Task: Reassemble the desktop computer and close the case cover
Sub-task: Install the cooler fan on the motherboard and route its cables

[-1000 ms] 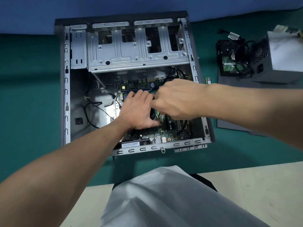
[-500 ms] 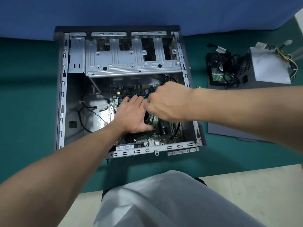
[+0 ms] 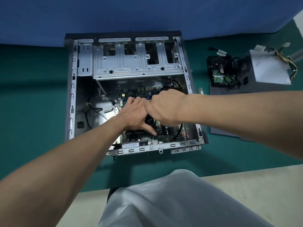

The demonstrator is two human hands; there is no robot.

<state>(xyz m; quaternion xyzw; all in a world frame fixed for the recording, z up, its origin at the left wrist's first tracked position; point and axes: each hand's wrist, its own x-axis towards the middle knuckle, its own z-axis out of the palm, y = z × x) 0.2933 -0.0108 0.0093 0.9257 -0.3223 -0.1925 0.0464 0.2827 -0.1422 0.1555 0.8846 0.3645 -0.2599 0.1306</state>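
Note:
The open desktop case (image 3: 72, 95) lies flat on the green table, with its silver drive cage (image 3: 136, 66) at the far end. The green motherboard (image 3: 139, 92) sits inside. My left hand (image 3: 132, 113) lies over a black cooler (image 3: 150, 122) on the board, thumb stretched along its right side. My right hand (image 3: 165, 107) is curled just right of the left one, touching it, with its fingers turned down toward the board. What those fingers hold is hidden. The dark grey case cover (image 3: 229, 128) lies flat to the right of the case.
A grey power supply (image 3: 270, 71) with loose wires and a black bundle of cables and parts (image 3: 219, 76) rest on the cover's far end. A small memory stick (image 3: 200, 91) lies between case and cover. Black cables (image 3: 88, 115) trail inside the case's left half. A blue wall stands behind.
The view has shifted, so the case sits lower and more centred in frame. Both hands stay over the same spot on the motherboard, barely moving.

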